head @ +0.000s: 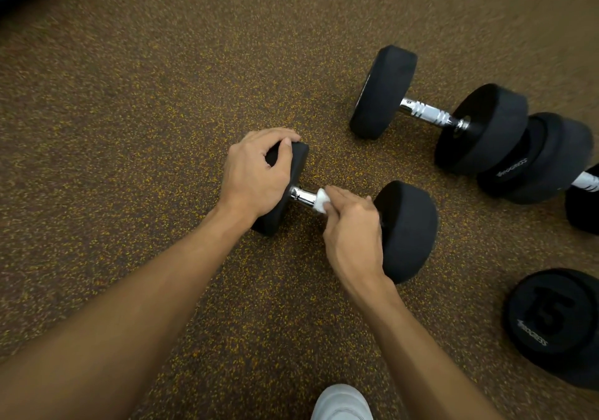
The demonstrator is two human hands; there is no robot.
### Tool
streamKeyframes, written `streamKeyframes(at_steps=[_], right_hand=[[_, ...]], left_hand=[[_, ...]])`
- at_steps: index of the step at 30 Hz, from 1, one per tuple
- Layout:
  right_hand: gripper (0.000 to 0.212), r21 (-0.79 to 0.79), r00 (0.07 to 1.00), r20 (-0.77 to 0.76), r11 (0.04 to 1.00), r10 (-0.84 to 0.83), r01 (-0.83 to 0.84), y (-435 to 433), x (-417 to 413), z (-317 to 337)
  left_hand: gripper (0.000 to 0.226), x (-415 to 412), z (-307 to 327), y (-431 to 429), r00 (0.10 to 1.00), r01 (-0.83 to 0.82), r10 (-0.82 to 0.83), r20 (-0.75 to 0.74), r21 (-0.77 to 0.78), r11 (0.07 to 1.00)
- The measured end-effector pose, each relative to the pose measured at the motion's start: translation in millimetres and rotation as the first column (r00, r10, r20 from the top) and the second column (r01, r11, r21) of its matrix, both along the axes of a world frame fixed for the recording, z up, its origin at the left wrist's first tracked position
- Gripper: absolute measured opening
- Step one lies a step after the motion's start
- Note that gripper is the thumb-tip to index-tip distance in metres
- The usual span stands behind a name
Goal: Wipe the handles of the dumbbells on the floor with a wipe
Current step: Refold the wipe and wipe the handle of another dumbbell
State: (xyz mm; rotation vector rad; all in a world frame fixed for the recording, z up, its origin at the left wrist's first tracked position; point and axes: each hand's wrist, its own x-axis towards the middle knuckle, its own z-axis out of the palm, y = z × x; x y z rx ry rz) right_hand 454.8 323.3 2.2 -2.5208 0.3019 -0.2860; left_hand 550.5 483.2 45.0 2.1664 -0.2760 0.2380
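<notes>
**Wipe pressed to a dumbbell handle, two hands on one weight**

White shoe toe [342, 402] pokes in at the bottom edge, on the brown yellow-flecked rubber floor [146, 95], below both forearms.

Right hand [353, 228] curls closed over the chrome handle [303, 196] of the nearest dumbbell [406, 230], its fingertips pinching a small folded white wipe [322, 201] against the bar. The wipe shows as a bright wad just past the fingertips, wrapped on the handle's middle; to the left of those fingertips a short stretch of bare, shiny chrome runs to the far head.

Left hand [256, 173] cups that left head [285, 186], fingers bent over its top rim and thumb on the face, gripping it. Both heads are round, matte black discs; the one just right of the right-hand knuckles is thick and rests on the floor.

Well beyond the fingers, up and to the right, a second dumbbell [389, 92] lies with a ridged chrome handle. A third dumbbell [544, 160] touches its near head and carries small pale lettering. Another black weight marked 15 [557, 319] sits to the right of the right wrist.
</notes>
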Motion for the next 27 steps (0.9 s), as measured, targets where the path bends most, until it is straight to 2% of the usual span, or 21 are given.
streamKeyframes(at_steps=[4,6,8,11,16,20,23,27], right_hand=[[0.043,-0.040,0.999,-0.029,0.999,0.023,-0.024,-4,-4,21],[0.037,-0.068,0.998,-0.010,0.996,0.059,-0.060,-7,-9,39],[0.024,-0.163,0.992,0.052,0.981,0.119,-0.109,-16,-13,56],[0.016,-0.250,0.987,0.099,0.963,0.129,-0.101,-36,-15,73],[0.023,-0.246,0.999,0.028,0.969,0.022,-0.014,-69,-8,68],[0.026,-0.238,0.998,-0.047,0.971,-0.033,0.021,-75,-4,64],[0.027,-0.216,0.997,-0.043,0.975,-0.059,0.049,-72,-5,66],[0.026,-0.116,0.995,-0.038,0.990,-0.091,0.086,-77,-5,71]], left_hand=[[0.028,1,2,-1,1.000,0.006,-0.006,-0.016,0.008,1.000],[0.028,-1,2,1,1.000,0.013,-0.012,-0.023,0.012,1.000],[0.028,-1,3,1,0.999,0.025,-0.024,-0.026,0.021,0.999],[0.028,0,5,0,0.999,0.031,-0.030,-0.037,0.031,0.999],[0.026,-2,14,-3,0.999,0.034,-0.032,-0.034,0.070,0.997],[0.027,-20,29,-11,0.991,0.036,-0.055,0.122,0.154,0.987],[0.029,-47,36,-22,0.987,0.047,-0.052,0.152,0.039,0.998],[0.035,-83,20,-40,0.995,0.096,-0.095,0.025,-0.051,0.994]])
